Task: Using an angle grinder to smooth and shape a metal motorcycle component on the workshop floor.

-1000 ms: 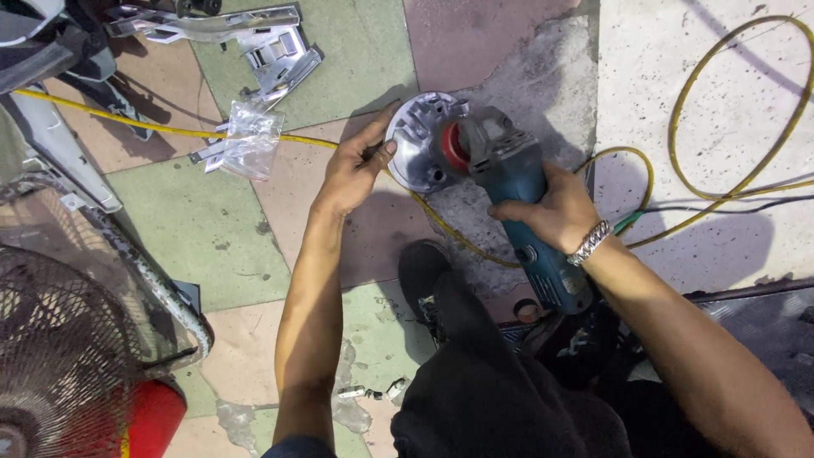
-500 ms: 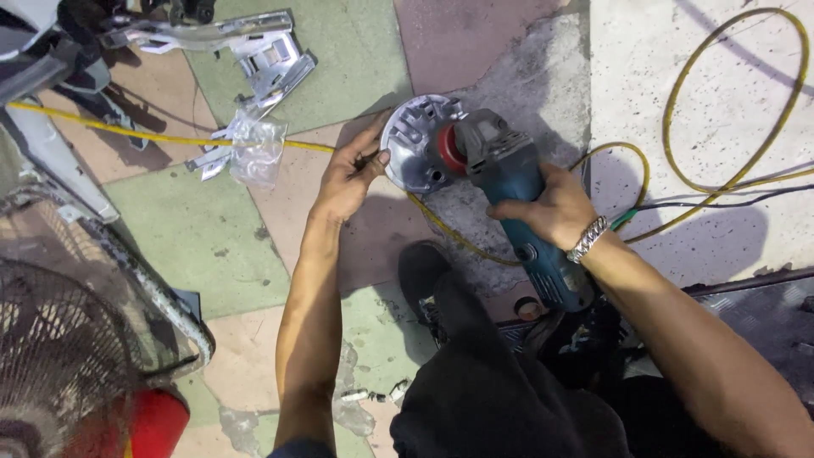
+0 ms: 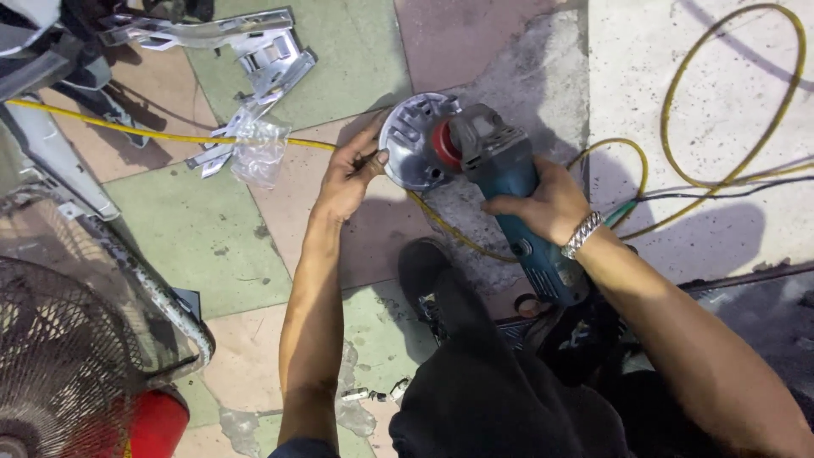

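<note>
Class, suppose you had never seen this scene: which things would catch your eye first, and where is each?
At centre, a blue angle grinder lies gripped by the right hand, while the left hand touches its silver guard. A yellow cable loops over the pale floor at upper right. A wire fan cage fills the lower left corner.

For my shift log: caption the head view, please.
Right hand grips a blue angle grinder while left hand holds its guard.
</note>
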